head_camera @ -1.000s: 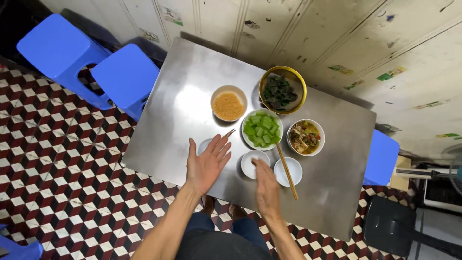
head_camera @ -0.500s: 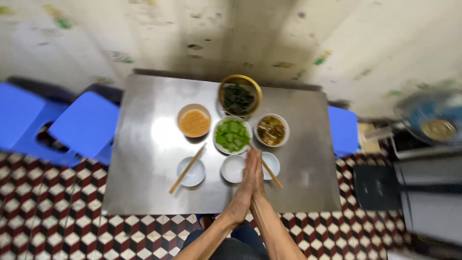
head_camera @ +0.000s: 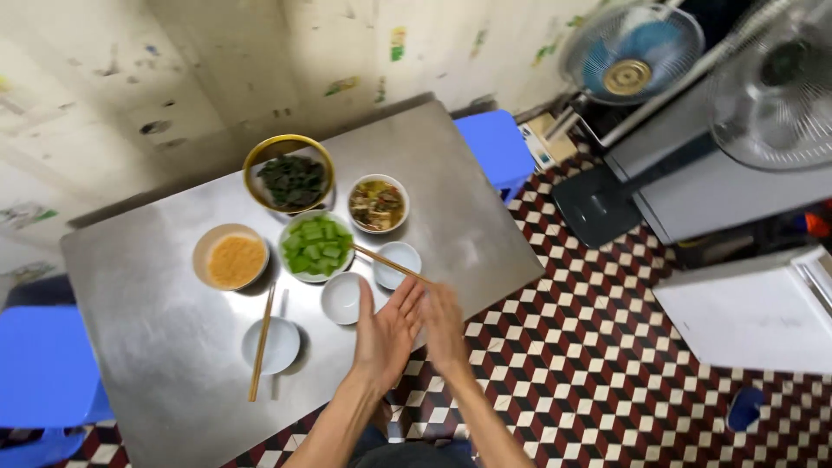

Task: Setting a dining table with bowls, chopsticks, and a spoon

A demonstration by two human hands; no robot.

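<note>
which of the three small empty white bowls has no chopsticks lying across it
The middle small empty white bowl, just in front of the bowl of green vegetable chunks. The left one and the right one each carry wooden chopsticks across the rim.

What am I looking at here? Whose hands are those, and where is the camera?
The camera sits on a person's head and looks down, so you see what that person sees. The two arms coming up from the bottom are the person's own. The left hand and the right hand are open, close together over the edge of a shiny metal table. They hold nothing.

On the table are a yellow bowl of dark greens, a bowl of green chunks, a bowl of stew, and a bowl of orange crumbs. Three small white bowls stand nearer the person, and chopsticks lie across two of them.

Around the table are blue stools, a patterned tile floor and two fans.
</note>
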